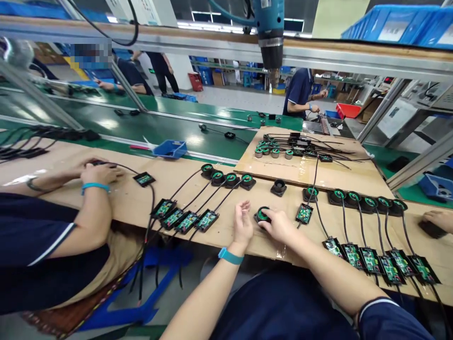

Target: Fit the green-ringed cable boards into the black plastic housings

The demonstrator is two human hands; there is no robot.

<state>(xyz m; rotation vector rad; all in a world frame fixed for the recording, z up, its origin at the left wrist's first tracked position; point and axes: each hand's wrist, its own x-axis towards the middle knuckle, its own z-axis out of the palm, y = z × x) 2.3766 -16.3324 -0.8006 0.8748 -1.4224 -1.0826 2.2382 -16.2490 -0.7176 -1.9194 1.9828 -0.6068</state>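
A black square-based round housing (257, 218) with a ring-shaped green circuit board (262, 212) in it sits on the cardboard-covered bench in front of me. My right hand (281, 225) has its thumb and fingers closed on the board's right side. Just left of the housing, my left hand (243, 222) is raised with its fingers loosely stretched, apart from it and holding nothing. Behind stands a black housing (279, 187) with no green board visible. To the right lies a cabled circuit board in a black case (304, 214), its cable running up towards the back.
Rows of wired housings and cased boards (371, 259) lie on both sides. A co-worker's hands (97, 172) work at left; another person's hand (439, 221) rests at the right edge. An electric screwdriver (271, 38) hangs overhead. A blue tray (170, 149) stands behind.
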